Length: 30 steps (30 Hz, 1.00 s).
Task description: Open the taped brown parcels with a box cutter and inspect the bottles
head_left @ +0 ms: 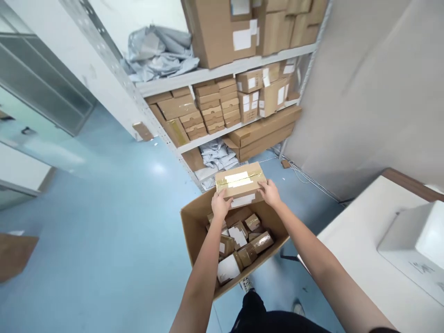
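Note:
Between my two hands is a brown cardboard box (240,181) with yellowish tape and white labels on it. My left hand (221,204) grips its near left corner, and my right hand (269,193) grips the right end. The held box is over the far rim of a large open carton (190,222) on the floor. Inside that carton lie several small taped parcels, among them one with a white label (237,236) and one with shiny tape (262,241). My forearms cover part of the carton's sides.
Ahead stands a metal shelf rack (222,70) loaded with stacked boxes (211,108), grey plastic bags (161,48) and long cartons (265,129). A white table (374,222) with a white box (416,245) is on the right. Cables (312,182) run along the wall. Cardboard (15,254) lies at far left.

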Available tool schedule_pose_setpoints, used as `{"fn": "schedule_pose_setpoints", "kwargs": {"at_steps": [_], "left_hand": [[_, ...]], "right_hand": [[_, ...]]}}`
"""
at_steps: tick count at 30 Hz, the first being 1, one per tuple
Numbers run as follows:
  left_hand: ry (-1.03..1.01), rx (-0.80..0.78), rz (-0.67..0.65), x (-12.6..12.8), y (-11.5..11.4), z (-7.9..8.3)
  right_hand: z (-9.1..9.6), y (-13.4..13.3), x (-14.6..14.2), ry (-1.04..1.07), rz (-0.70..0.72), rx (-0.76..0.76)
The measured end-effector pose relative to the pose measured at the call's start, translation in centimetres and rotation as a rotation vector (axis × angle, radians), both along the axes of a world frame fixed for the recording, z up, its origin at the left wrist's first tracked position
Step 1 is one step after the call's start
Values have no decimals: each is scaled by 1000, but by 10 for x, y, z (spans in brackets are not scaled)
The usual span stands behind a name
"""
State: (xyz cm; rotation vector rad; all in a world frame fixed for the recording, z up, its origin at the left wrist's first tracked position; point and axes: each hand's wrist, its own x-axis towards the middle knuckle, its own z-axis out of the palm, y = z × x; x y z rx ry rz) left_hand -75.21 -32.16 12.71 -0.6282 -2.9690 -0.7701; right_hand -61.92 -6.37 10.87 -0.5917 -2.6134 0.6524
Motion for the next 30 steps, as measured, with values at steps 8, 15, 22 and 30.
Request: {"fn": "schedule_pose_setpoints", "kwargs": {"at_steps": [8, 15, 22, 30], "left_hand": [[31, -35, -309, 135, 90, 67], [-44, -110, -718, 312, 202, 45], [-156, -222, -1079, 477, 283, -18], [-132, -410, -1236, 553, 279, -62]], "right_hand": [[45, 49, 204, 14, -255, -19], [18, 63, 453, -18, -637, -95], [-32, 32, 634, -92, -1029, -144], [-69, -28, 695, -376, -1171, -443]]}}
